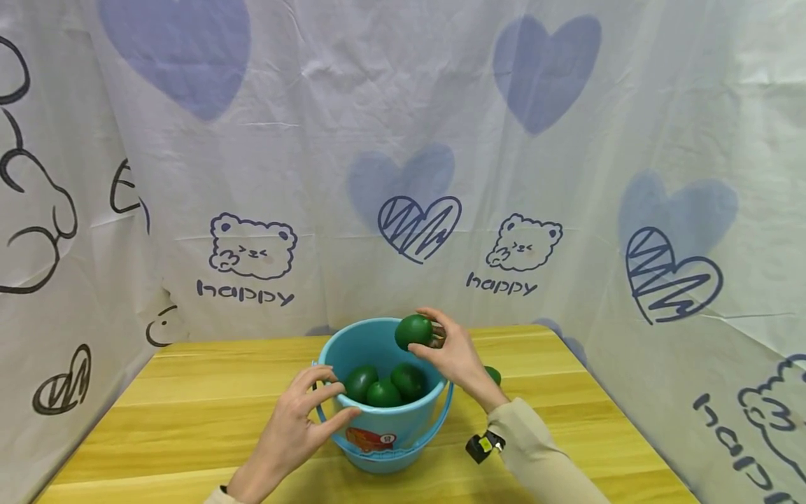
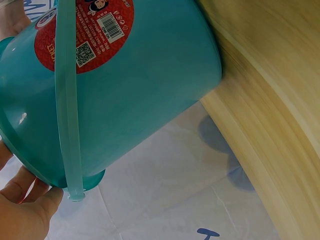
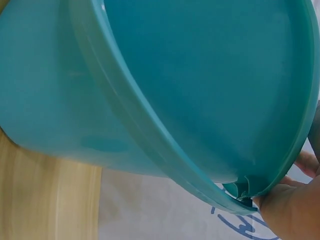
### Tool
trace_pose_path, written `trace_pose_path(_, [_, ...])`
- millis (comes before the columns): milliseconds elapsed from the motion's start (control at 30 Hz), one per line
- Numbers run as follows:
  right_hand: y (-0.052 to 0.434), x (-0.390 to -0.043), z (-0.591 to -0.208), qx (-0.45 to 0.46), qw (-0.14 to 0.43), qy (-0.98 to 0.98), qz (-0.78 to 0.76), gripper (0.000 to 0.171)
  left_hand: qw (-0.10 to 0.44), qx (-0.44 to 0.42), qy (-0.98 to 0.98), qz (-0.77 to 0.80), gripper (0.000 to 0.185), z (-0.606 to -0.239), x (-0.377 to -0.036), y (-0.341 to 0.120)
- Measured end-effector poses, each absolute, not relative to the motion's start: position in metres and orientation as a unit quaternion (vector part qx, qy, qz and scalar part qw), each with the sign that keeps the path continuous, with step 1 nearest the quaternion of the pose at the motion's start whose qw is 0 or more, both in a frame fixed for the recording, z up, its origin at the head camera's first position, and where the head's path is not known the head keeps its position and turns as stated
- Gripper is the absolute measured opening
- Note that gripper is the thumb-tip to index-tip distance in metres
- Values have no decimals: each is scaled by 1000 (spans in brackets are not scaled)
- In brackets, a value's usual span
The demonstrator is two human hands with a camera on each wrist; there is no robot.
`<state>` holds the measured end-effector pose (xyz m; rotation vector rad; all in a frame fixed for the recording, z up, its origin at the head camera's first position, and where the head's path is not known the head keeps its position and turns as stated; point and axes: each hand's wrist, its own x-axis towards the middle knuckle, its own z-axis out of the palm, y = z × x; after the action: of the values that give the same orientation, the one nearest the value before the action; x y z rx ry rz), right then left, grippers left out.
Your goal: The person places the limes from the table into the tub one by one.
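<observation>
A light blue bucket point(image 1: 378, 423) stands upright on the table, its handle hanging down at the front. Several dark green avocados point(image 1: 383, 393) lie inside it. My left hand point(image 1: 292, 413) grips the bucket's left rim, thumb on the outer front and fingertips over the edge; the left wrist view shows this hand point(image 2: 27, 205) beside the handle joint. Above the right part of the opening, my right hand point(image 1: 456, 353) pinches another avocado point(image 1: 413, 332) between thumb and fingers. From the right wrist view, that hand point(image 3: 287, 207) appears by the rim, the avocado hidden there.
One more green avocado point(image 1: 493, 376) sits on the wooden table point(image 1: 208, 399) to the right of the bucket, partly behind my right wrist. A white printed cloth point(image 1: 327, 175) hangs behind the table and along both sides.
</observation>
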<state>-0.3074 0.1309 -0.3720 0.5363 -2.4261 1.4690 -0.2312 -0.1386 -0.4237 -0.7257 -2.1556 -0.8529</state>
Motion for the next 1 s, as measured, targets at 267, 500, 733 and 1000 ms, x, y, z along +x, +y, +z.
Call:
trace_pose_path(267, [135,-307,-374,194,114,-817,531,45,361,-292,-824,-325,29,-425,-232,-139])
trace_pose_path(500, [140,-307,-378,201,125,-799,553,33,355,-289,-827,-325,29,-425,-232,-138])
trace_pose_path(733, [145,-299,-371,166,126,-787,581,29,369,-296,-820,-323,29,-426,-233,-138])
trace_pose_path(1000, [159,-302,-379,155,148,-801,560,27,352,-289,-828,-327,29,-423,-232,-138])
